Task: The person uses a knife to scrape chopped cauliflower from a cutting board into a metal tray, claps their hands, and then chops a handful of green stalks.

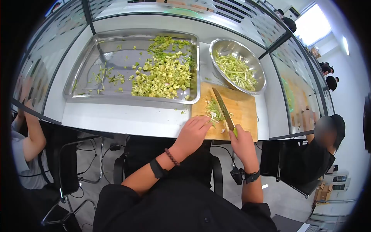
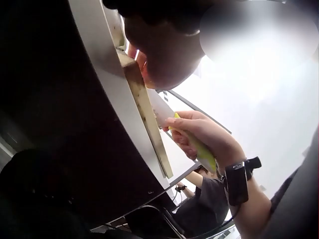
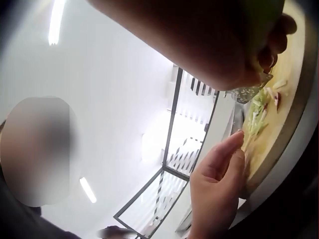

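My right hand [image 1: 245, 147] grips the yellow-green handle of a kitchen knife [image 1: 223, 107], whose long blade slants across the wooden cutting board [image 1: 245, 106]. Left of the blade lies a small heap of cut pale green vegetable strips [image 1: 213, 108]. At the near edge of that heap is my left hand [image 1: 194, 130], fingers loosely bent with the tips right at the strips. In the right wrist view, thumb and forefinger of the left hand [image 3: 217, 177] stand slightly apart beside the strips [image 3: 257, 112]. The left wrist view shows the right hand [image 2: 202, 134] around the knife handle.
A large steel tray [image 1: 83, 79] to the left bears chopped green vegetable pieces [image 1: 164, 77] and leaves. Behind the board, a steel bowl [image 1: 259, 71] holds pale green strips. Clear partitions enclose the white table [image 1: 154, 118]. People sit at both sides.
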Tool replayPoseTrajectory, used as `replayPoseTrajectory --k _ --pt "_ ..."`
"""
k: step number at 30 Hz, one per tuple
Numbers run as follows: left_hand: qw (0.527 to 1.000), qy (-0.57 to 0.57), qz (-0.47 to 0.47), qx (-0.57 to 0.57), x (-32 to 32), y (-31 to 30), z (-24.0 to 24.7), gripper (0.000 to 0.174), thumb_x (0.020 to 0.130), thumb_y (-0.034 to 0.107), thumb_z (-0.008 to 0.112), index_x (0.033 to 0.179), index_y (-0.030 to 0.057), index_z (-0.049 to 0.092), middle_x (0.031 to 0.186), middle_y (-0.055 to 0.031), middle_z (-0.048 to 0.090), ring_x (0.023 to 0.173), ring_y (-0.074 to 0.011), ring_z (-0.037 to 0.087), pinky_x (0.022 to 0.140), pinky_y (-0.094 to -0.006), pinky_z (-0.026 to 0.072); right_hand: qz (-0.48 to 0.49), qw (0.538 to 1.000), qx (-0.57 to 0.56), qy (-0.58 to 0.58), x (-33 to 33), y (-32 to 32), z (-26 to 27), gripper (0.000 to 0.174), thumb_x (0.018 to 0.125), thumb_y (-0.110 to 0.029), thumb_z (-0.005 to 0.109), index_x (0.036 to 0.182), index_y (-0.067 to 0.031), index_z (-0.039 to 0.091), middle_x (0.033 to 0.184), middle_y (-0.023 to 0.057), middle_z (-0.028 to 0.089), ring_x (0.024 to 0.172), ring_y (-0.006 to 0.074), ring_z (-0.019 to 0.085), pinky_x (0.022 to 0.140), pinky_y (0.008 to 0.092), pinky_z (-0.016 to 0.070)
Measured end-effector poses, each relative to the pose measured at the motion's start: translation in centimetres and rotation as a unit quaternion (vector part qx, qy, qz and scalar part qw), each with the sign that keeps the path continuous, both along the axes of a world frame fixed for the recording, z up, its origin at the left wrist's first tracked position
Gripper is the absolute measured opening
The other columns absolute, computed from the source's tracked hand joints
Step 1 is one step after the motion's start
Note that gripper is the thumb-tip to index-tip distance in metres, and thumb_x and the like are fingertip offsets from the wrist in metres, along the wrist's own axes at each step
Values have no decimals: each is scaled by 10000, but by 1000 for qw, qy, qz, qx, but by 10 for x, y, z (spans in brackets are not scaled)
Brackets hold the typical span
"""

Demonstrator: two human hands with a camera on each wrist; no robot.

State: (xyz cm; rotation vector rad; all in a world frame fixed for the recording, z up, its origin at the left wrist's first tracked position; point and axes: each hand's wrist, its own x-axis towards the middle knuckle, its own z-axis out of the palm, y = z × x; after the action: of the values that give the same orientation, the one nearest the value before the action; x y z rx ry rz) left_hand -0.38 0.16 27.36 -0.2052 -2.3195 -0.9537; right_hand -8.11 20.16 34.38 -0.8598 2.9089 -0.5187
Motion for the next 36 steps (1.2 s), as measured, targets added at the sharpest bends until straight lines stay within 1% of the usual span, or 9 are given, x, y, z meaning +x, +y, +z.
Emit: replayPoseTrajectory --k 6,7,11,14,17,20,23,27,36 --pt "999 -33 30 18 19 -13 6 239 806 32 631 1042 3 650 1137 -129 634 1058 -317 590 962 -430 449 -39 989 -132 -60 40 -24 29 269 915 -111 605 1131 27 521 776 296 608 744 474 604 639 506 455" --pt "999 -37 32 18 19 -11 5 239 802 41 636 1037 1 650 1134 -131 634 1058 -319 589 962 -429 449 -33 987 -142 -63 41 -25 20 318 919 -92 581 1200 38 509 809 308 614 787 475 612 671 510 466" --pt "997 -52 46 -19 15 -6 4 311 812 139 640 1088 -3 620 1192 -138 591 1158 -310 522 1044 -453 380 -62 986 -128 -93 47 -53 14 330 926 -72 544 1226 58 500 832 308 621 804 473 618 687 515 474" --pt "996 -71 53 -26 15 -8 7 369 814 152 641 1142 -11 595 1251 -143 559 1200 -320 491 1074 -477 344 -59 983 -136 -107 48 -64 14 305 931 -71 532 1197 73 498 832 308 624 794 465 624 681 516 475" --pt "994 -87 63 -27 15 -12 7 405 814 148 642 1174 -25 580 1284 -150 543 1215 -327 480 1080 -483 335 -39 991 -111 -66 47 -70 10 288 926 -60 526 1172 85 495 805 304 621 770 462 621 678 516 483" --pt "992 -90 64 -57 14 -14 2 440 821 177 637 1199 -38 570 1303 -148 532 1231 -307 470 1082 -476 332 -16 997 -72 -31 46 -73 1 268 911 -55 529 1121 107 491 763 303 613 721 459 616 648 516 497" --pt "992 -88 57 -70 14 -16 -2 464 821 190 637 1216 -42 566 1309 -144 530 1237 -296 466 1075 -473 335 -39 997 4 -73 43 -81 0 273 897 -57 529 1091 127 480 715 305 603 675 456 618 603 515 504" --pt "992 -81 57 -74 13 -18 -3 466 816 187 637 1219 -37 571 1304 -132 537 1232 -287 469 1065 -471 342 2 1000 27 -15 37 -84 -15 284 887 -62 530 1079 137 467 680 313 599 664 459 630 582 526 504" --pt "995 -77 44 -54 15 -21 -5 482 806 203 643 1224 -27 575 1301 -110 540 1226 -285 463 1053 -475 339 -35 997 -47 -45 36 -77 -6 199 898 -56 503 1024 94 469 684 316 597 667 495 601 610 565 486"
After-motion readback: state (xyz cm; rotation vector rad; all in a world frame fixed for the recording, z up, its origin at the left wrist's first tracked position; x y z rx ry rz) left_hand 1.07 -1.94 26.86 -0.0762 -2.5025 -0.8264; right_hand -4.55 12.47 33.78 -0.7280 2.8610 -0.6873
